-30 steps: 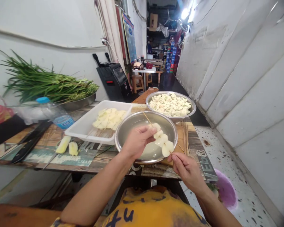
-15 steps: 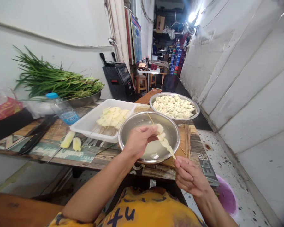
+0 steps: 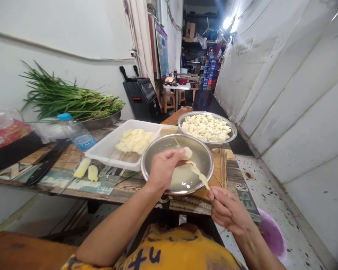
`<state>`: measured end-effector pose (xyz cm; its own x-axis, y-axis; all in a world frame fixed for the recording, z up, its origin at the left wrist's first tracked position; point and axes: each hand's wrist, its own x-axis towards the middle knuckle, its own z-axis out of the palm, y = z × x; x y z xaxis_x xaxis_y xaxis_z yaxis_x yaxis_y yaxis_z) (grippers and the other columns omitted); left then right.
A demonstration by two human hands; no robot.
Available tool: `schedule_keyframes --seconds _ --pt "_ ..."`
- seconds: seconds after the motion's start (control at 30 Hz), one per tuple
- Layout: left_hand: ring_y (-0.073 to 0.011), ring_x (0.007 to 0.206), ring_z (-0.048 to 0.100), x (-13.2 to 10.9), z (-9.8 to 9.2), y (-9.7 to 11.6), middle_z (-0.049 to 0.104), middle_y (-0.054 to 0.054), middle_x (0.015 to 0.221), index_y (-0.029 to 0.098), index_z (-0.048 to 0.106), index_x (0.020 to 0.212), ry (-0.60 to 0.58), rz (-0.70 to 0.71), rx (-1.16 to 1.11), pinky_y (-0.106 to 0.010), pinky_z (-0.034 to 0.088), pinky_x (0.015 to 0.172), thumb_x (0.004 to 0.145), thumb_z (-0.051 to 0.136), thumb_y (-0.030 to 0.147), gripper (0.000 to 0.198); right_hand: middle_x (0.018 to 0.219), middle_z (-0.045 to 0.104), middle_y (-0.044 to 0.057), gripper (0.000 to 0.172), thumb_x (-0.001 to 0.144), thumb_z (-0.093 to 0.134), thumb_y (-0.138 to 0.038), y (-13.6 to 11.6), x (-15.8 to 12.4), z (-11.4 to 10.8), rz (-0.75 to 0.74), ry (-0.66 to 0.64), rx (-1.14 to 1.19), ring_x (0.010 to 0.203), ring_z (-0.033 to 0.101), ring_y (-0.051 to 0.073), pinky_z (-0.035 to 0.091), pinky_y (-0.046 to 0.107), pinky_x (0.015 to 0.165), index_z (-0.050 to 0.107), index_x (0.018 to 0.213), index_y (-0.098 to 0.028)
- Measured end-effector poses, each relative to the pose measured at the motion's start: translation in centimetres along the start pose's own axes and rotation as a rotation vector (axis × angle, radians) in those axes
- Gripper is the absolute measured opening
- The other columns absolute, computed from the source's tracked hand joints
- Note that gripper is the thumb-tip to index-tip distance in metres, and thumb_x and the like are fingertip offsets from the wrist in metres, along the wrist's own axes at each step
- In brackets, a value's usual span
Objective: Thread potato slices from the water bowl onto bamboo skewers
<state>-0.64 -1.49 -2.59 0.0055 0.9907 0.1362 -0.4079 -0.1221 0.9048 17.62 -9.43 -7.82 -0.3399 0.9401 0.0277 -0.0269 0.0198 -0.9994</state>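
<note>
My left hand (image 3: 163, 167) pinches the upper part of a thin bamboo skewer (image 3: 177, 143) threaded with pale slices (image 3: 196, 170), held over a steel bowl (image 3: 205, 161). Below it, my right hand (image 3: 228, 212) is closed on the skewer's lower end, near the table's front edge. A white tray (image 3: 101, 152) with more pale skewered slices (image 3: 135, 140) sits left of the bowl. Behind it stands a second steel bowl (image 3: 232, 131) full of white chunks (image 3: 206, 127).
Loose skewers (image 3: 222, 161) lie right of the bowl on the wooden table (image 3: 107, 185). Two pale vegetable pieces (image 3: 87, 170), a knife (image 3: 42, 165), a water bottle (image 3: 77, 133) and green chives (image 3: 70, 98) are at left. A pink bucket (image 3: 270, 234) stands on the floor at right.
The skewer has turned, so the slices now show edge-on instead of flat. My right hand has dropped slightly and moved right. The camera has shifted a little.
</note>
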Motion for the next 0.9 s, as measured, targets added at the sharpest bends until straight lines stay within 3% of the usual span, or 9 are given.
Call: schedule_keyframes --seconds 0.07,0.17,0.27,0.33,0.53,0.6,0.73,0.8,0.9 --pt "-0.0160 0.069 0.065 0.0 0.1 0.1 0.071 -0.006 0.072 0.012 0.073 0.072 -0.006 -0.021 -0.037 -0.028 0.054 0.070 0.064 0.079 0.039 0.029 0.036 0.021 -0.013 0.032 0.093 0.040 -0.044 0.2 0.1 0.0 -0.049 0.048 -0.042 0.026 0.016 0.006 0.022 0.019 0.028 0.053 0.078 -0.020" --pt "-0.0163 0.067 0.066 0.0 0.1 0.2 0.070 -0.006 0.072 0.011 0.073 0.070 0.000 -0.042 -0.056 -0.029 0.054 0.070 0.062 0.080 0.039 0.030 0.052 0.058 0.000 0.015 0.089 0.050 -0.023 1.4 0.5 0.1 -0.533 0.358 -0.615 0.044 0.051 0.010 0.040 0.021 0.044 0.063 0.085 -0.016" --pt "-0.0162 0.068 0.066 0.2 0.0 0.0 0.070 -0.006 0.071 0.011 0.072 0.070 0.020 -0.031 -0.054 -0.030 0.054 0.071 0.061 0.081 0.038 0.030 0.068 0.069 0.007 0.015 0.081 0.057 -0.008 2.3 0.8 0.0 -0.894 0.553 -1.022 0.056 0.060 0.014 0.043 0.023 0.054 0.067 0.090 -0.014" --pt "-0.0158 0.068 0.066 0.3 -0.1 -0.2 0.070 -0.006 0.071 0.011 0.072 0.071 0.038 -0.025 -0.048 -0.029 0.054 0.071 0.061 0.081 0.038 0.030 0.062 0.066 0.004 0.013 0.082 0.056 -0.010 2.3 0.9 0.0 -0.819 0.524 -0.961 0.054 0.058 0.013 0.042 0.023 0.052 0.066 0.088 -0.014" --pt "-0.0149 0.067 0.065 0.5 -0.3 0.1 0.070 -0.006 0.071 0.010 0.072 0.069 0.044 -0.028 -0.056 -0.027 0.054 0.070 0.061 0.081 0.037 0.030 0.037 0.018 -0.014 0.031 0.092 0.039 -0.044 0.8 0.7 0.2 0.012 0.031 0.042 0.029 0.011 0.006 0.017 0.020 0.029 0.052 0.079 -0.019" --pt "-0.0154 0.067 0.065 0.5 -0.4 0.2 0.070 -0.006 0.072 0.010 0.072 0.069 0.044 -0.032 -0.058 -0.028 0.054 0.070 0.060 0.081 0.037 0.030 0.037 0.021 -0.013 0.031 0.092 0.041 -0.044 0.8 0.8 0.2 -0.034 0.068 -0.023 0.029 0.015 0.006 0.019 0.020 0.029 0.054 0.079 -0.019" --pt "-0.0160 0.068 0.065 0.7 -0.4 0.3 0.069 -0.006 0.074 0.010 0.071 0.069 0.044 -0.030 -0.061 -0.029 0.054 0.070 0.059 0.081 0.038 0.031 0.058 0.062 0.002 0.016 0.088 0.052 -0.021 1.7 1.1 0.1 -0.638 0.426 -0.772 0.048 0.055 0.012 0.042 0.022 0.047 0.067 0.087 -0.015" --pt "-0.0166 0.069 0.065 0.7 -0.3 0.1 0.069 -0.007 0.074 0.009 0.071 0.069 0.047 -0.028 -0.065 -0.029 0.053 0.071 0.059 0.082 0.038 0.032 0.073 0.071 0.008 0.017 0.085 0.054 -0.011 2.1 1.3 0.2 -0.872 0.508 -1.011 0.060 0.064 0.014 0.047 0.023 0.058 0.067 0.095 -0.013" --pt "-0.0182 0.078 0.066 0.2 0.1 -0.3 0.070 -0.008 0.082 0.011 0.072 0.081 0.009 -0.071 -0.144 -0.030 0.052 0.076 0.062 0.079 0.043 0.037 0.079 0.071 0.008 0.019 0.088 0.049 -0.010 2.3 1.3 0.3 -0.784 0.479 -0.957 0.064 0.064 0.013 0.047 0.020 0.060 0.066 0.097 -0.011"
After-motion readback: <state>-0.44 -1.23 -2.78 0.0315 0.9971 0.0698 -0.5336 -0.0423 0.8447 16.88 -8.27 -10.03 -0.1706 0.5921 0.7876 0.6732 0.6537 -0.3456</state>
